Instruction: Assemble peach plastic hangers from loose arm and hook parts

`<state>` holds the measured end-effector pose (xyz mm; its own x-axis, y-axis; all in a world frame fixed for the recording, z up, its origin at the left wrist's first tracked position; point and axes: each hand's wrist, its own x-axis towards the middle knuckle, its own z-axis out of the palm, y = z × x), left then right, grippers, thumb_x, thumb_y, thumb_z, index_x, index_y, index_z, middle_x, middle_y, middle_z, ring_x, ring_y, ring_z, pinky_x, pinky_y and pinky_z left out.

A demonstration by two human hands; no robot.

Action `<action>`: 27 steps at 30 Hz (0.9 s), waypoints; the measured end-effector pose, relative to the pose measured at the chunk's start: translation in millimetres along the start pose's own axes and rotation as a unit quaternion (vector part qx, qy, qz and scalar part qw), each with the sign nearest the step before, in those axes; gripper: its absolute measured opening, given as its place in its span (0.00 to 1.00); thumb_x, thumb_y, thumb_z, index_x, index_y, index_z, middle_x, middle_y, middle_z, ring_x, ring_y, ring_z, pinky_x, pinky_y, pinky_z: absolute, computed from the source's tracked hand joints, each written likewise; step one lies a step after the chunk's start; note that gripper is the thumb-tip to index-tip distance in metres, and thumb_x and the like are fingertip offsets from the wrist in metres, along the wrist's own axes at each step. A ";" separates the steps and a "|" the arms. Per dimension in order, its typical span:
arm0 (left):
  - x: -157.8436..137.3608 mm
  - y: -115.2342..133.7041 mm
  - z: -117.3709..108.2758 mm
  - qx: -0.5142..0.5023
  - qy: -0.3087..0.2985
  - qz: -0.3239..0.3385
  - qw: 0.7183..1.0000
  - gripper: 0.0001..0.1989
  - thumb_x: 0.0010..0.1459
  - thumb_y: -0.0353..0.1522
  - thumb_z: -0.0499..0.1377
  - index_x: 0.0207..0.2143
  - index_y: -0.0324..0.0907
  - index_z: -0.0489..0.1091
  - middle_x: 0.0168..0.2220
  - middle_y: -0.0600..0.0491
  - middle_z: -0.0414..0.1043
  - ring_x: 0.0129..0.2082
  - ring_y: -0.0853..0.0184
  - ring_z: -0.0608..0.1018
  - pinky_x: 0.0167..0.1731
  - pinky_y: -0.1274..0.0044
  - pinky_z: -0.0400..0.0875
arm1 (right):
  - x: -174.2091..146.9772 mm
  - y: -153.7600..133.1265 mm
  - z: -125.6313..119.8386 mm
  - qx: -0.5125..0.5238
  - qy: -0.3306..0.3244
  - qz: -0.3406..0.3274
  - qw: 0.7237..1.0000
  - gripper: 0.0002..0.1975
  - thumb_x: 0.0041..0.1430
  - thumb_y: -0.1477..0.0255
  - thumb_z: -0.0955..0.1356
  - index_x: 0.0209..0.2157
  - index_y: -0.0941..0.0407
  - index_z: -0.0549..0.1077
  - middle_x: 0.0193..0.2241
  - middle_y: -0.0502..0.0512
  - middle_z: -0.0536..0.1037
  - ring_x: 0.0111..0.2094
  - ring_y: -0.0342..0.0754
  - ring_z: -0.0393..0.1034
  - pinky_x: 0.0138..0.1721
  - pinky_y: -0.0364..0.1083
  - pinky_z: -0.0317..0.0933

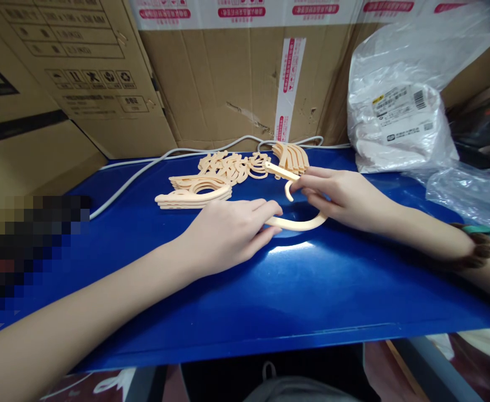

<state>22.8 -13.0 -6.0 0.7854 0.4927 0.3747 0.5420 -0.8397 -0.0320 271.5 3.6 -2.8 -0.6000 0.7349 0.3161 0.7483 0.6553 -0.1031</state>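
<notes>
My left hand pinches one end of a cream plastic hanger part, a curved bar held just over the blue tabletop. The bar's other end runs under my right hand. Between the right fingers is a straight cream arm, with a small hooked end showing below it. My right fingers cover where these pieces meet, so I cannot tell whether they are joined. Left of the hands lies a stack of folded cream hangers. Behind the hands are a heap of loose hooks and several curved arms.
Cardboard boxes wall off the back and left of the blue table. A white cable runs along the rear. At the right stands a clear plastic bag with labels, beside more crumpled plastic.
</notes>
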 end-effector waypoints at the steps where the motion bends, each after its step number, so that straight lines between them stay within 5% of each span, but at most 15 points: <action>1: 0.4 -1.0 -0.1 -0.002 0.000 -0.009 1.000 0.10 0.67 0.36 0.51 0.44 0.42 0.68 0.37 0.56 0.77 0.35 0.65 0.78 0.29 0.76 0.63 | 0.1 -0.9 -0.5 -0.004 -0.006 -0.008 1.000 0.13 0.63 0.75 0.59 0.44 0.55 0.71 0.42 0.57 0.74 0.39 0.50 0.71 0.38 0.47 0.62; 9: 4.8 -8.9 4.0 0.005 -0.005 0.000 1.000 0.09 0.67 0.34 0.50 0.39 0.40 0.67 0.37 0.53 0.72 0.37 0.64 0.73 0.36 0.73 0.64 | 1.1 2.7 3.3 -0.068 -0.007 -0.047 0.997 0.12 0.62 0.78 0.59 0.42 0.57 0.71 0.39 0.59 0.73 0.42 0.53 0.69 0.41 0.50 0.64; 15: 4.9 -9.8 6.3 0.025 -0.030 0.034 0.999 0.12 0.69 0.31 0.47 0.45 0.40 0.69 0.43 0.50 0.70 0.42 0.62 0.71 0.39 0.72 0.65 | 2.0 8.0 8.3 -0.139 0.018 -0.081 0.987 0.14 0.62 0.79 0.59 0.43 0.58 0.73 0.46 0.64 0.71 0.45 0.55 0.68 0.44 0.51 0.64; 27: 4.3 -11.5 5.8 0.008 -0.041 0.006 0.999 0.14 0.67 0.29 0.50 0.48 0.45 0.72 0.41 0.51 0.69 0.40 0.64 0.71 0.38 0.73 0.65 | 4.4 12.4 10.4 -0.048 0.028 -0.057 0.997 0.05 0.65 0.75 0.60 0.35 0.56 0.64 0.32 0.56 0.71 0.35 0.49 0.65 0.35 0.46 0.60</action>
<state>21.8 0.1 -9.4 0.8138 0.4997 0.2968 0.5361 -0.8426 -0.0513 275.1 16.8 -12.5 -0.6687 0.6437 0.3722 0.7011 0.7125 0.0272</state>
